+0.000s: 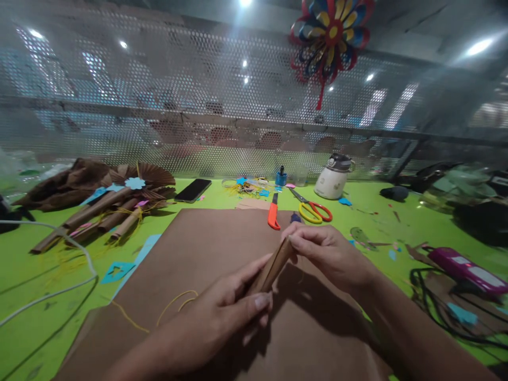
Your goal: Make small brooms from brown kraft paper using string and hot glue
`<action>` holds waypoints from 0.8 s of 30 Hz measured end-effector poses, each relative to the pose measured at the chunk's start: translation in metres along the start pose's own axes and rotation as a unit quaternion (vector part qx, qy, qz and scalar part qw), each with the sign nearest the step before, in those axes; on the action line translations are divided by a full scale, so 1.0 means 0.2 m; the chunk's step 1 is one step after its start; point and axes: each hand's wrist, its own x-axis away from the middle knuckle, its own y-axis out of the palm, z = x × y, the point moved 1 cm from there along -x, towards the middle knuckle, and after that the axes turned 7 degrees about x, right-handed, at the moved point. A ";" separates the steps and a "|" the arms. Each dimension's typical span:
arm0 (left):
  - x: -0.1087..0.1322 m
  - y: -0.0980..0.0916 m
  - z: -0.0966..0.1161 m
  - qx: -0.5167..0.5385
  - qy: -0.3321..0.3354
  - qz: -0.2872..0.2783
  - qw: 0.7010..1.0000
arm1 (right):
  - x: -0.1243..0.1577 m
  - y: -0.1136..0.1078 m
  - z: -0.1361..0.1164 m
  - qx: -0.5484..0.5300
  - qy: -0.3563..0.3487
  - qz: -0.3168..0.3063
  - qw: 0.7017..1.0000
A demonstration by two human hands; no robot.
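Observation:
A rolled brown paper tube (pixel 273 269) is held between my two hands over a large brown paper sheet (pixel 214 241). My left hand (pixel 238 301) is wrapped round the tube's lower part, thumb on top. At the tube's upper end, my right hand (pixel 315 243) pinches the edge between thumb and fingers. A yellow string (pixel 174 304) lies on the sheet beside my left forearm. Just beyond the hands lie an orange utility knife (pixel 273 216) and scissors (pixel 311 211) with a yellow and a red handle.
Finished-looking brown paper rolls (pixel 99 211) with yellow string lie at left, near a phone (pixel 193 190). A white bottle (pixel 332 177) stands at the back. A purple device (pixel 468 270) with black cable lies right; a white cable (pixel 51 296) crosses the left. Mesh (pixel 222 127) rises behind.

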 end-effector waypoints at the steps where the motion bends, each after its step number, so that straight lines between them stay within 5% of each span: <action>1: 0.00 0.00 0.00 -0.033 0.007 0.011 0.999 | 0.00 0.00 0.00 0.002 0.007 -0.003 1.000; 8: -0.01 0.04 0.00 -0.130 0.130 0.073 0.980 | 0.00 0.01 0.00 -0.073 0.074 -0.022 0.994; 24: -0.02 0.03 0.00 -0.138 0.124 0.100 0.978 | -0.01 -0.01 0.04 -0.217 0.125 -0.007 0.968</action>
